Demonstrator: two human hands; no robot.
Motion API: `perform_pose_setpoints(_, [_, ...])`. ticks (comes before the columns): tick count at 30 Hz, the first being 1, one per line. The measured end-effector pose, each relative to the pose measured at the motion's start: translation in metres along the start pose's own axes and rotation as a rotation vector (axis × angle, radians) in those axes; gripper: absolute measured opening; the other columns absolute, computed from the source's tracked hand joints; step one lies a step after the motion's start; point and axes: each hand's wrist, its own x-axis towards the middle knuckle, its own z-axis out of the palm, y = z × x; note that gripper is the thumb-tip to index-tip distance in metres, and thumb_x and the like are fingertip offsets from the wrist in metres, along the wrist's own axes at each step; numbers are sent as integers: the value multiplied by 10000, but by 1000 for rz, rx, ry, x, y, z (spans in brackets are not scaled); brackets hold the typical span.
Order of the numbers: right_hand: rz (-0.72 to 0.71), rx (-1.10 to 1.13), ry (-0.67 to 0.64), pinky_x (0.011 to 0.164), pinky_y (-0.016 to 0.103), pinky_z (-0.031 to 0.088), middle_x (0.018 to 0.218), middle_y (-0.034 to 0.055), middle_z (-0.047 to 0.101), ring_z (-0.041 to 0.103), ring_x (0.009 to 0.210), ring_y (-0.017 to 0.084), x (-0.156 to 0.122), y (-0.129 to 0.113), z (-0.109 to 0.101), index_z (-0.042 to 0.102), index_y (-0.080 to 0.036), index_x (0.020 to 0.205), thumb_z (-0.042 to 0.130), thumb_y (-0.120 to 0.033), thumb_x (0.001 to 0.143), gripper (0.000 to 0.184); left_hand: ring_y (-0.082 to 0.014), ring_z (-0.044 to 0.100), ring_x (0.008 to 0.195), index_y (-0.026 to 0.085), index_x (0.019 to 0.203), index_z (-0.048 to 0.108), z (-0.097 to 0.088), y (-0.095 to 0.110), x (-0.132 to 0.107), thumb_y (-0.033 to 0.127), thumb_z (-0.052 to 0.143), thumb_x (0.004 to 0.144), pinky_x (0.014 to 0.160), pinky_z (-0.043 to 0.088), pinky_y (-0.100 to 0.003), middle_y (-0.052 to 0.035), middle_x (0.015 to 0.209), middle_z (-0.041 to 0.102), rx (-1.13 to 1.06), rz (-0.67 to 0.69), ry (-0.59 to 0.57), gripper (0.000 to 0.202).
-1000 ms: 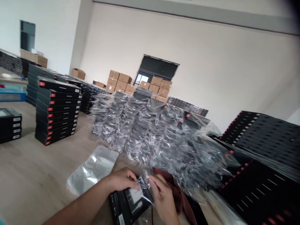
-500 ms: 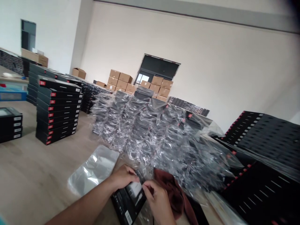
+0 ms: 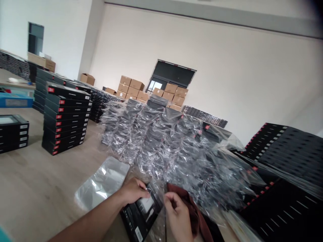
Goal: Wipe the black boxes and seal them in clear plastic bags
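A flat black box (image 3: 140,215) with a white label lies low in the frame, partly inside a clear plastic bag (image 3: 157,198). My left hand (image 3: 133,191) grips the box's upper end through the film. My right hand (image 3: 178,215) is just right of the box, its fingers pinching the loose plastic. A brown cloth (image 3: 194,211) lies beside my right hand. Left of the box lies a flat, empty-looking translucent bag (image 3: 102,183) on the wooden table (image 3: 42,191). The box's lower end runs out of view.
A large heap of bagged black boxes (image 3: 164,144) rises directly ahead. Stacks of black boxes with red labels (image 3: 65,117) stand to the left, and more black boxes (image 3: 285,208) lie right. Cardboard cartons (image 3: 151,90) stand against the far wall.
My right hand has moved right, away from the box, drawing the plastic out with it. The box sits a little more uncovered, and the whole view has shifted slightly.
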Motion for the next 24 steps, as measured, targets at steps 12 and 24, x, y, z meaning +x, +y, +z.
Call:
perform_pose_setpoints(12, [83, 118, -57, 638, 248, 478, 709, 26, 675, 614, 679, 190, 0, -7, 4, 676, -187, 749, 588, -499, 771, 325, -98, 445, 518, 143, 683, 744, -2, 3, -1, 310, 755, 537, 509, 300, -223, 31, 531, 567, 77, 31, -30, 222])
perform_pose_setpoints(24, [-49, -208, 185, 685, 316, 483, 745, 47, 666, 620, 697, 209, 3, 6, 10, 621, -220, 752, 501, -363, 727, 189, -100, 443, 521, 142, 689, 745, 0, 9, -5, 271, 710, 562, 495, 280, -226, 30, 537, 565, 161, 37, -26, 184])
